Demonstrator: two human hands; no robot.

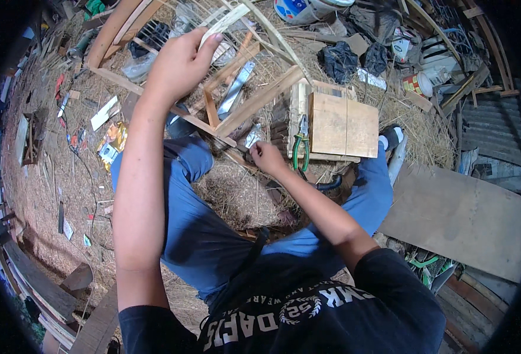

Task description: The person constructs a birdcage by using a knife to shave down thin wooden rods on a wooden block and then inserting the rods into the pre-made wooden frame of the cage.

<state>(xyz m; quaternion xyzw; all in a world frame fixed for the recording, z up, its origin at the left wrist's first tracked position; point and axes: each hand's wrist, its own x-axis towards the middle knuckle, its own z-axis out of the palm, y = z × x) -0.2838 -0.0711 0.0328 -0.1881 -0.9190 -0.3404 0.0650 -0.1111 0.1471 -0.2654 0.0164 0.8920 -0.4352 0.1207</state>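
Observation:
My left hand reaches far forward, thumb and fingers closed on a pale wooden strip of a wooden frame. This frame of joined slats stands between and beyond my knees. By its near corner is my right hand, fingers pinched together; what they hold, if anything, is too small to make out. Just right of that hand, pliers with green handles lean against a low wooden stand topped by a flat board. A black curved handle lies below them, its other end hidden.
Straw and wood shavings cover the ground. To the right lies a large flat panel. Black plastic bags, a bucket and a white-and-blue tub stand beyond. A thin cable and scraps are scattered on the left.

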